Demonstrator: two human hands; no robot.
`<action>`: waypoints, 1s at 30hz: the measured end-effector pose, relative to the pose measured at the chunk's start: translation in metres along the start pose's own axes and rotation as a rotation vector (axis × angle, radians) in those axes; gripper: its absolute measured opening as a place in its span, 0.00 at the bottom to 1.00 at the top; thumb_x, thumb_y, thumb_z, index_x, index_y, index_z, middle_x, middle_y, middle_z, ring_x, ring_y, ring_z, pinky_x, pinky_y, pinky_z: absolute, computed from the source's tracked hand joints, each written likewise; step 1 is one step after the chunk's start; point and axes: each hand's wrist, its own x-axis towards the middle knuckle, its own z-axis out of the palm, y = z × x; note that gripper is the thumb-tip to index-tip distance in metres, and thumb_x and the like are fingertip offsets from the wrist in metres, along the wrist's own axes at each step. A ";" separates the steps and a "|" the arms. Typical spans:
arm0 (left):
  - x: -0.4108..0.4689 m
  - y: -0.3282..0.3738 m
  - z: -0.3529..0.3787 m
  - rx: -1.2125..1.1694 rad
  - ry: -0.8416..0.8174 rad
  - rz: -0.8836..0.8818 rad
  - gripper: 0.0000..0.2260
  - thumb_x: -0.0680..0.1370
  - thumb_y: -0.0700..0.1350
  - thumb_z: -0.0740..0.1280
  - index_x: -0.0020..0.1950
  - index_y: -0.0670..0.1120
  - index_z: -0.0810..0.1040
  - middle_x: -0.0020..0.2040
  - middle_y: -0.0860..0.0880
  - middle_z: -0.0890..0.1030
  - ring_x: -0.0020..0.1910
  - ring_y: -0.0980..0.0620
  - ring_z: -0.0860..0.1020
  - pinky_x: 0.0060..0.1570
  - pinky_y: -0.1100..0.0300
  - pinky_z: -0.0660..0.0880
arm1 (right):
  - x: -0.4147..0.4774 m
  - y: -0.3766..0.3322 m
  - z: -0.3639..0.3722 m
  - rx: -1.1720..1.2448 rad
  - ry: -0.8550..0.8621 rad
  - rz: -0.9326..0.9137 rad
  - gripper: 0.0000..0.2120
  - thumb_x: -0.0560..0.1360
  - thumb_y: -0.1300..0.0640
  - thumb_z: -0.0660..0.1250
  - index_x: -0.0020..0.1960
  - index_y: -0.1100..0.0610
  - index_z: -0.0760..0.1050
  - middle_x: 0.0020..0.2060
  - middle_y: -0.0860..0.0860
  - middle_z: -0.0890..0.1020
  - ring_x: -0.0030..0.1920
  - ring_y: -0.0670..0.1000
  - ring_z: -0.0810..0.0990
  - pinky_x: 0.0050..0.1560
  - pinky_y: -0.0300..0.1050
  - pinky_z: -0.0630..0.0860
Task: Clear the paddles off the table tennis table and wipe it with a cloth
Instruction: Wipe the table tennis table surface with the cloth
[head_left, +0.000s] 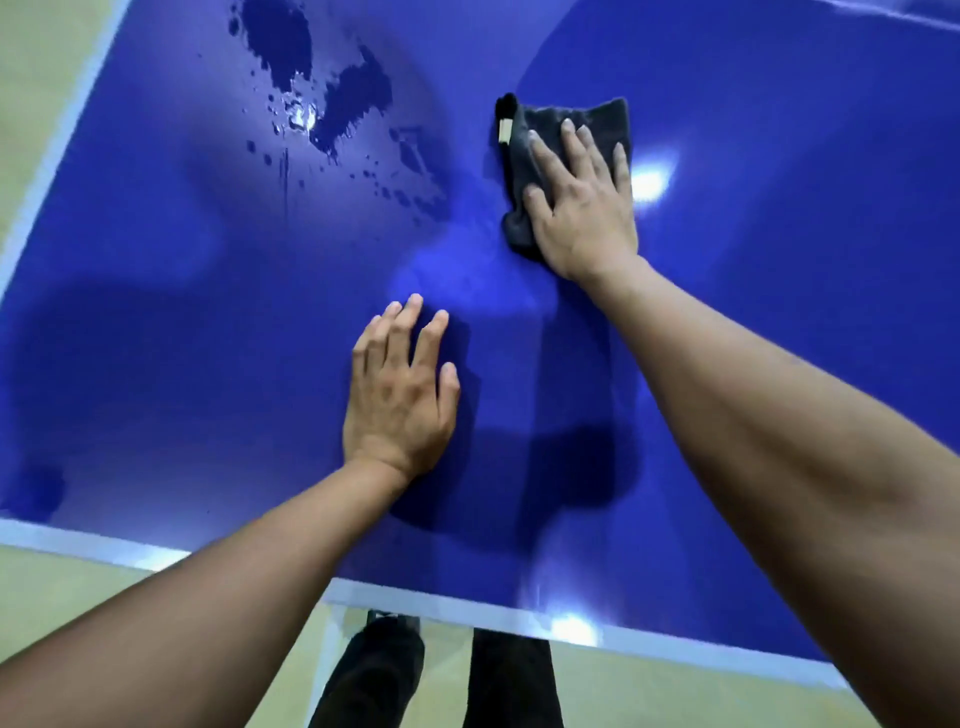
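Forearms (779, 441): extended over the table's (156, 364) near edge.
Left grip (397, 400): flat on table, fingers straight, empty.
Right grip (582, 208): fingers straight, pressing dark cloth (571, 117) onto table.
Water (291, 67): pooled far left of cloth.

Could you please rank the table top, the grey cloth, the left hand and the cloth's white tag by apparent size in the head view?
1. table top
2. left hand and grey cloth: about alike; the right hand covers part of the cloth, so unranked
3. white tag
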 end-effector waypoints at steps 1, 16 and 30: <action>0.002 0.000 0.001 -0.005 -0.004 -0.003 0.23 0.80 0.50 0.57 0.73 0.42 0.72 0.75 0.38 0.70 0.74 0.37 0.67 0.76 0.43 0.60 | -0.023 -0.013 0.005 0.000 0.005 -0.007 0.29 0.81 0.42 0.49 0.82 0.43 0.55 0.82 0.52 0.56 0.82 0.51 0.51 0.81 0.58 0.43; -0.100 -0.091 -0.047 -0.088 -0.084 0.017 0.26 0.80 0.44 0.54 0.80 0.41 0.62 0.80 0.42 0.63 0.80 0.42 0.58 0.79 0.47 0.53 | -0.339 -0.181 0.047 0.051 0.049 0.054 0.29 0.81 0.45 0.56 0.81 0.45 0.59 0.81 0.53 0.59 0.82 0.52 0.53 0.80 0.62 0.50; -0.066 -0.099 -0.052 -0.127 0.016 0.092 0.21 0.78 0.42 0.57 0.71 0.40 0.73 0.69 0.42 0.76 0.68 0.42 0.73 0.68 0.48 0.68 | -0.209 -0.177 0.046 0.020 0.087 0.136 0.27 0.83 0.43 0.53 0.81 0.41 0.57 0.82 0.50 0.57 0.82 0.49 0.51 0.81 0.58 0.46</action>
